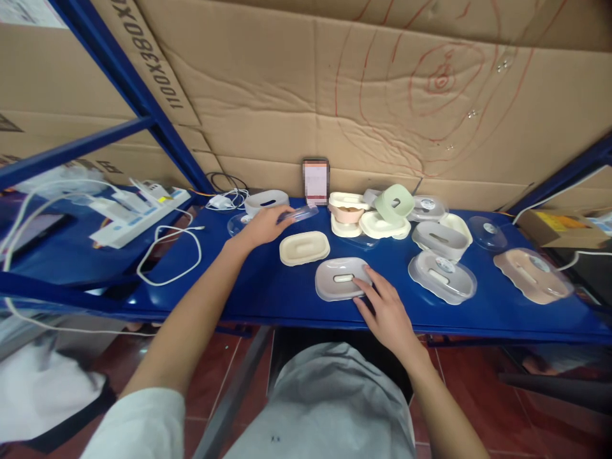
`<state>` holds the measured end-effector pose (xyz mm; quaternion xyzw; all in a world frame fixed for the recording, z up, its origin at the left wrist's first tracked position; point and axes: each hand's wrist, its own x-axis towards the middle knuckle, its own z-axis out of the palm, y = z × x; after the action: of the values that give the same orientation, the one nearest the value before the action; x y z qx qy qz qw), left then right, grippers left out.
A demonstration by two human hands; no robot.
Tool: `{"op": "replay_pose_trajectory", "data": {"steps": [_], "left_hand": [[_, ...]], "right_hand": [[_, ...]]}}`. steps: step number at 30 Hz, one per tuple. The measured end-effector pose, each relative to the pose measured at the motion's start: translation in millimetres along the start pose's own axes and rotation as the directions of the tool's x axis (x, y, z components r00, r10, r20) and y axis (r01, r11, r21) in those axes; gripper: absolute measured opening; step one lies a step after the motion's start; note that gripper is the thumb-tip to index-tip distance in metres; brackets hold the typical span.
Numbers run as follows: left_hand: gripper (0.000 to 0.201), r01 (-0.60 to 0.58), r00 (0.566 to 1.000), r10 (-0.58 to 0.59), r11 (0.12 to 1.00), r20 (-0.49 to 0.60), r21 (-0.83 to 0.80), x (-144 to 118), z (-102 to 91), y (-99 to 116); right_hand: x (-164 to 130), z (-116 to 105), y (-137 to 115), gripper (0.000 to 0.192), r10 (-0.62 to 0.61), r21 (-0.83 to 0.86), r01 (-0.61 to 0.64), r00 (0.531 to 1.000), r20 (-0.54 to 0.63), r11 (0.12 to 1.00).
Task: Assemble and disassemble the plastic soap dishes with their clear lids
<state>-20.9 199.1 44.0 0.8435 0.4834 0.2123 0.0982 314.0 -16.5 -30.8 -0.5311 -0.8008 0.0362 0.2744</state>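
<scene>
Best keeping right hand (387,312) flat, fingers spread, steadying grey soap dish (342,278) while left hand (265,226) pinches clear lid (299,214) level.

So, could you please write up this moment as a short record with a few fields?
left hand: left hand holds a clear lid
right hand: right hand rests its fingertips on the grey soap dish
between the hands: cream soap dish
surface: blue shelf
farther right: green ring piece, pink dish under a clear cover
back: phone leaning on the cardboard
left: white power strip
</scene>
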Motion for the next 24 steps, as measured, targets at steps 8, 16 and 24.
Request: {"op": "replay_pose_trajectory", "data": {"steps": [8,16,24], "left_hand": [[0.031,-0.251,0.965,0.244,0.965,-0.099,-0.077,-79,34.1,109],[0.033,-0.360,0.911,0.346,0.932,-0.227,-0.025,-117,78.8,136],[0.052,-0.369,0.891,0.371,0.928,-0.262,0.060,-129,93.3,129]], "right_hand": [[-1,1,-2,0.081,0.050,0.038,-0.049,0.998,-0.028,0.998],[-2,-1,-3,0.072,0.073,0.074,-0.074,0.997,0.007,0.995],[-2,-1,-1,0.064,0.006,0.017,-0.006,1.000,-0.012,1.000]]}}
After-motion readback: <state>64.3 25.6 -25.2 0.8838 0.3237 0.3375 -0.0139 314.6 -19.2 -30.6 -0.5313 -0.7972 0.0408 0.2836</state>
